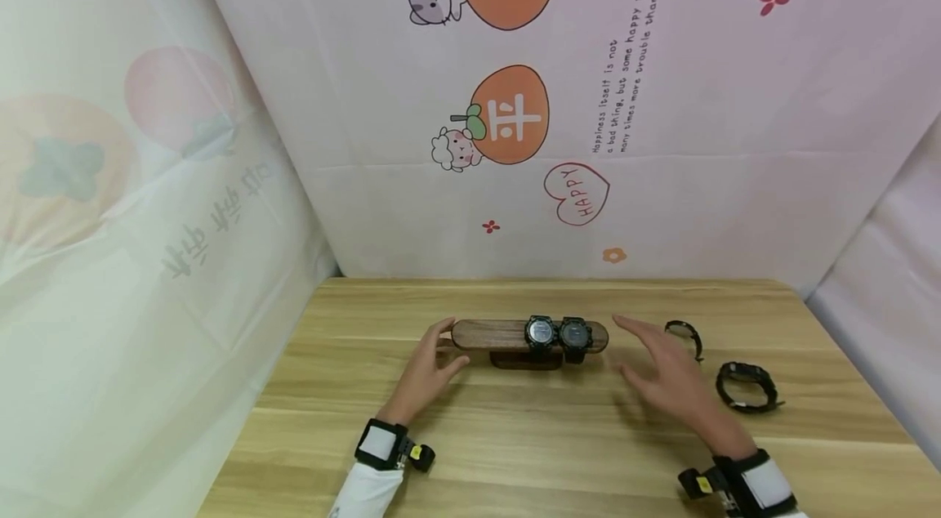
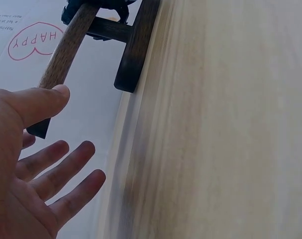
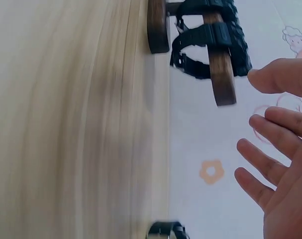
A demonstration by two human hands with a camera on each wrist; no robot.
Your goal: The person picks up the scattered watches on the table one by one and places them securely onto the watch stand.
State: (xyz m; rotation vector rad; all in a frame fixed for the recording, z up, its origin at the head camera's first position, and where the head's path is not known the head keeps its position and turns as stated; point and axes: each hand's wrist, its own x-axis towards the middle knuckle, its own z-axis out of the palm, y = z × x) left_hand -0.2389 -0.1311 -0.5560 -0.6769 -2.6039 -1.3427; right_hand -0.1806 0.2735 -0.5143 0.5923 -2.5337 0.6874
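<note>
Wooden stand (image 1: 492, 335), on table (image 1: 515, 436) toward far edge, with two mounted watches (image 1: 541, 331). At left end, left hand (image 1: 424, 375), spread, cannot tell if touching; off right end, right hand (image 1: 672, 377), spread and empty, partly hiding one of two loose watches (image 1: 744, 372).

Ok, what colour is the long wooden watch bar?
The long wooden bar is brown, clearest in the head view.

On the cloth (image 1: 412, 216) — "HAPPY" in a heart (image 1: 577, 194), black lettering (image 1: 631, 89) "many times more trouble" above.

Upright brown wooden watch stand (image 1: 494, 335), 2 black round-faced watches (image 1: 541, 331) side by side around its right half.
</note>
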